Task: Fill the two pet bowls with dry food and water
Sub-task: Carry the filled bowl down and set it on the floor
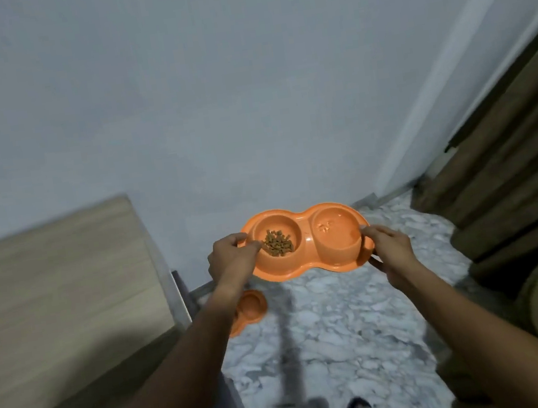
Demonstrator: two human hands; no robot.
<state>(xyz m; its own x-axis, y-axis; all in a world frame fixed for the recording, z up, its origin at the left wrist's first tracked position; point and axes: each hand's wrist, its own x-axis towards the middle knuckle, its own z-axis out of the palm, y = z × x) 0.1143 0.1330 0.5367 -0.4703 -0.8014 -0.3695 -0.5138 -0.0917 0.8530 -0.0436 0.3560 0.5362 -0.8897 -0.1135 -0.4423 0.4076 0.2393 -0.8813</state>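
Note:
An orange double pet bowl (308,260) hangs in the air above the marble floor, held level at both ends. My left hand (230,259) grips its left rim and my right hand (390,250) grips its right rim. The left cup holds a small heap of brown dry food (278,242). The right cup (337,232) shows a paw print on its bottom and a sheen that looks like water.
A second orange bowl (249,308) lies on the grey marble floor (335,339) under my left forearm. A light wooden cabinet (55,289) stands at the left. Brown curtains (512,149) hang at the right, and a pale wall is ahead.

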